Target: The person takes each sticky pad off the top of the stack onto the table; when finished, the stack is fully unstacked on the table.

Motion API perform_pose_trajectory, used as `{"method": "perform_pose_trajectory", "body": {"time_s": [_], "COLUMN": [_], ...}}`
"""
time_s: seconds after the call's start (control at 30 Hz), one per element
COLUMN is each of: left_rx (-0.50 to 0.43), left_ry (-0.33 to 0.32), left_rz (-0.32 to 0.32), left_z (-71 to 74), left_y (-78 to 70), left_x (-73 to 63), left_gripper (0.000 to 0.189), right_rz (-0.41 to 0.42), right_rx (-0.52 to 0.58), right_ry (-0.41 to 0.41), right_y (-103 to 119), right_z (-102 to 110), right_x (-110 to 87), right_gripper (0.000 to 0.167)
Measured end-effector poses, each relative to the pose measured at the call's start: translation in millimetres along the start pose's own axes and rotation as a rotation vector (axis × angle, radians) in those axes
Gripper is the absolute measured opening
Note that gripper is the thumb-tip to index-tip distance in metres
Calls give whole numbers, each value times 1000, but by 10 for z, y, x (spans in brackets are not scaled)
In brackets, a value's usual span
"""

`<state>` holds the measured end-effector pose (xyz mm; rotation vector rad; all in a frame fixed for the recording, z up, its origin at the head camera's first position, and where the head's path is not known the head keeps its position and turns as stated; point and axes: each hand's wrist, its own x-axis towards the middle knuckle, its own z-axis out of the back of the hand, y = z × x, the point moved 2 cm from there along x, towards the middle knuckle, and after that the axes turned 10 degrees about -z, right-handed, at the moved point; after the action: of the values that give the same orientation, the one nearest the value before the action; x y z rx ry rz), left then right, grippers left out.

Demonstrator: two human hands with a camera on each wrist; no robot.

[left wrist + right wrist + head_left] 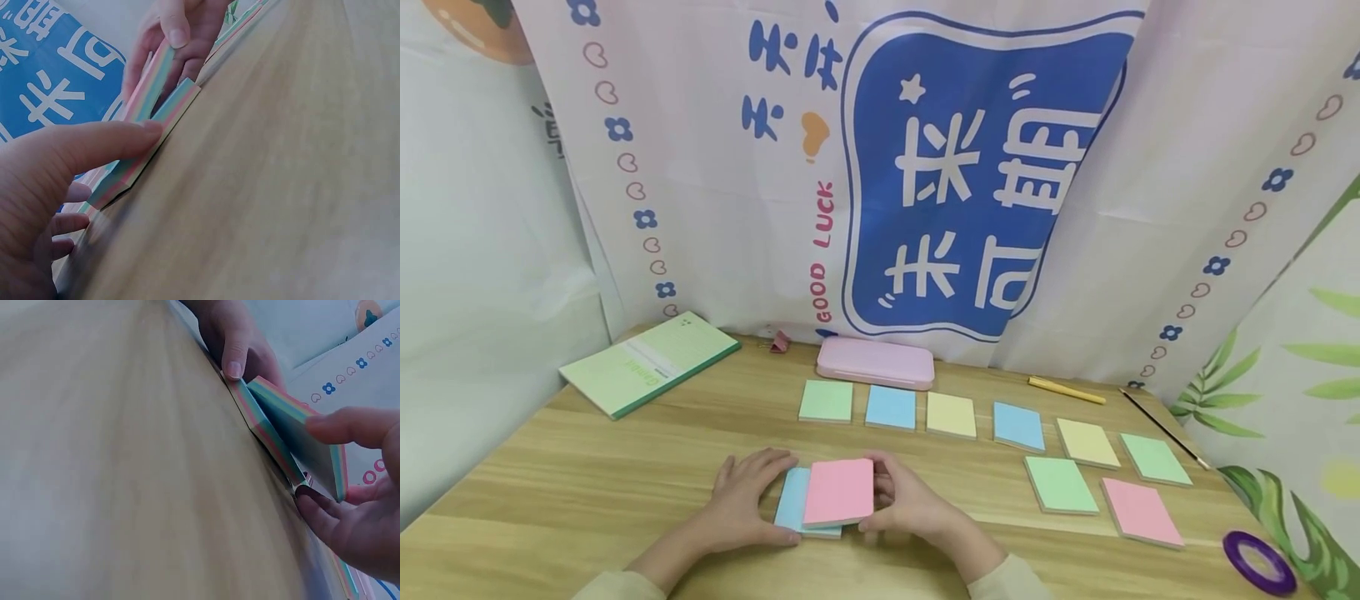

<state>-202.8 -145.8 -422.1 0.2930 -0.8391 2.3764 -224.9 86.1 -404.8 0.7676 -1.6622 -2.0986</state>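
A pink-topped sticky note pad [840, 492] is pinched at its right edge between the thumb and fingers of my right hand [917, 507]. It sits tilted over a blue-topped sticky note pad [791, 498], covering much of it. My left hand [739, 507] holds the blue-topped pad from the left, thumb at the near edge and fingers at the far side. Both wrist views show striped, multicoloured edges on the lower pad [180, 103] and the raised pad [294, 415]; a wedge-shaped gap opens between them towards the right hand.
Several green, blue, yellow and pink note pads [891, 407] lie to the back and right. Behind are a green notebook [651, 363], a binder clip [780, 342], a pink case [876, 362], a yellow pen [1067, 390] and a thin black stick [1163, 427]. Purple tape [1234, 546] lies front right.
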Motion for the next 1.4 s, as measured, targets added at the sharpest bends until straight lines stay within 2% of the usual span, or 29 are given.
{"method": "perform_pose_trajectory", "body": {"time_s": [0.2,0.37,0.57,0.87,1.03,1.17,1.27,1.4], "left_rx": [2,-1,-14,-10,-8,-1,-2,-48], "left_ry": [34,36,31,29,32,33,37,74], "left_rz": [33,39,28,26,19,15,14,32], "left_z": [8,5,-1,3,-10,-19,-19,24], "left_y": [-3,-13,-10,-24,-15,-4,-4,-12], "left_x": [-9,-14,-12,2,4,7,10,11], "left_gripper": [90,90,89,88,88,89,89,88], "right_rz": [-46,-46,-44,-79,-103,-120,-142,-155], "right_rx": [255,320,308,284,292,281,217,73], "right_ry": [39,50,5,-41,-80,-95,-129,-165], "right_y": [-61,-55,-88,-351,-445,-427,-370,-260], "right_z": [120,290,617,1097,1189,1196,1216,1284], "right_x": [-92,-206,-385,-652,-694,-715,-758,-859], "right_gripper": [82,84,87,87,89,92,90,77]}}
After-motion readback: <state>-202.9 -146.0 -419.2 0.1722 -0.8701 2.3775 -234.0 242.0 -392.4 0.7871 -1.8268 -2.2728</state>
